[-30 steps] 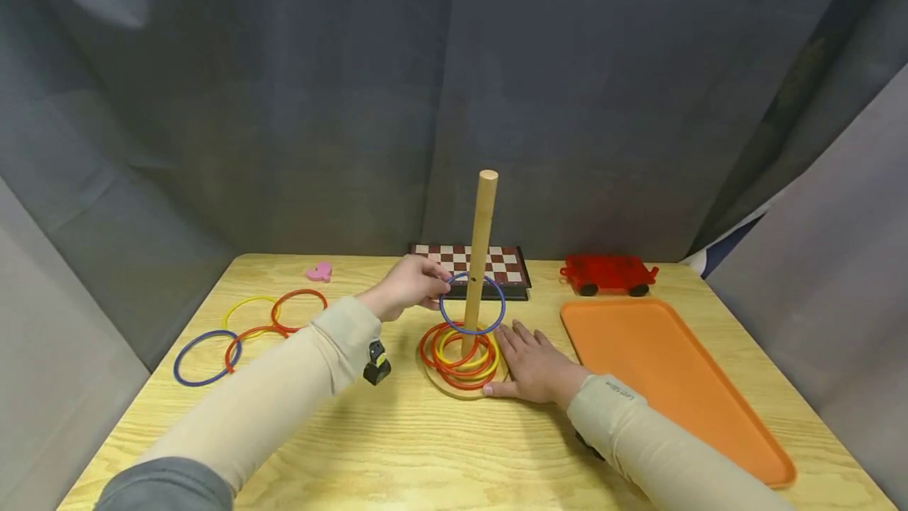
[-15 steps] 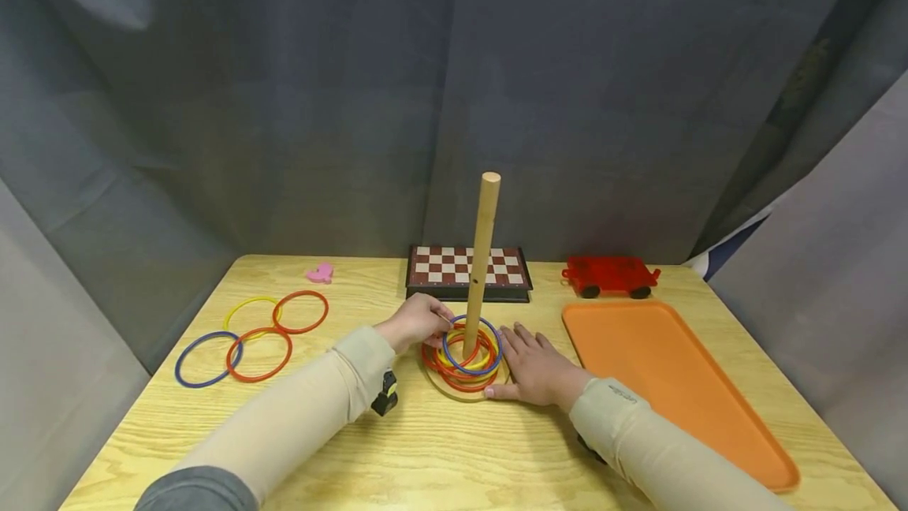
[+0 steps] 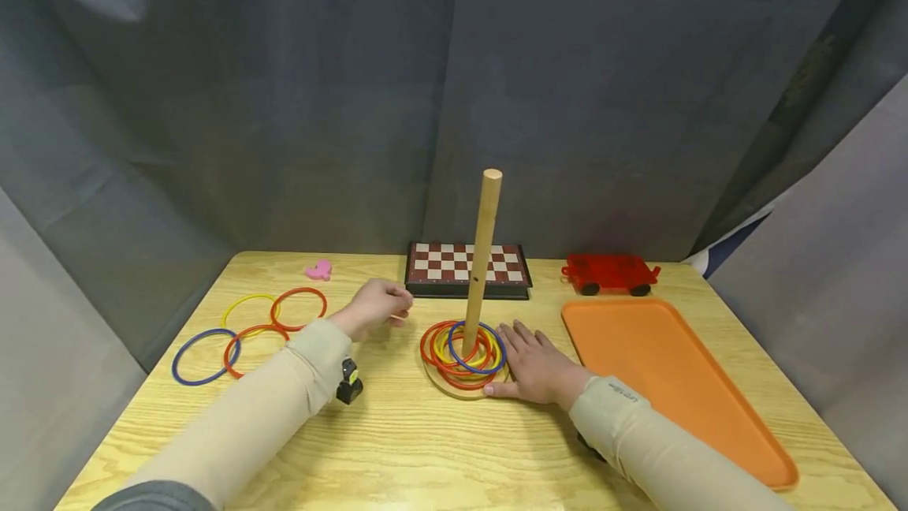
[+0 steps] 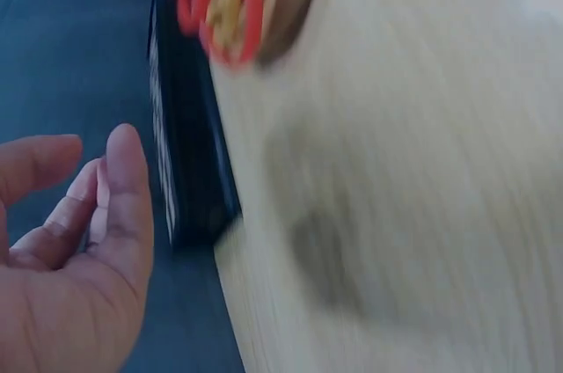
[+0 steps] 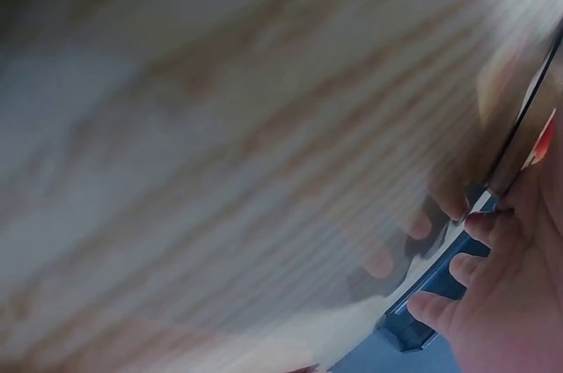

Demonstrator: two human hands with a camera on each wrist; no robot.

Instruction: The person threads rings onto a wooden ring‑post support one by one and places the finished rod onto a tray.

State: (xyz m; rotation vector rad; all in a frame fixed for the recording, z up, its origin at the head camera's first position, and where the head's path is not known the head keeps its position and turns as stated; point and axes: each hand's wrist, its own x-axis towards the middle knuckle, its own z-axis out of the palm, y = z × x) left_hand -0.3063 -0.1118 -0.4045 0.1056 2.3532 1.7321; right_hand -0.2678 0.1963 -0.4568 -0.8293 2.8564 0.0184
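A wooden post [image 3: 481,259] stands upright on a round wooden base [image 3: 464,395]. Several red and yellow rings lie around its foot, and a blue ring [image 3: 504,353] rests on top of them. My left hand [image 3: 372,306] is in the air to the left of the post, apart from the rings. In the left wrist view that hand's fingers [image 4: 128,179] are loosely bent with nothing between them. Spread flat, my right hand [image 3: 535,367] rests at the right edge of the base, its fingertips and thumb by the rim.
On the table's left lie a loose blue ring [image 3: 174,365], a yellow ring [image 3: 230,308] and two red rings, partly overlapping. Behind the post is a chessboard [image 3: 440,262]. A pink toy [image 3: 321,270], a red wheeled toy cart [image 3: 612,274] and an orange tray [image 3: 667,377] are nearby.
My left hand lowered the blue ring down the post onto the other rings and let go. It then moved back left. My right hand stayed at the base.
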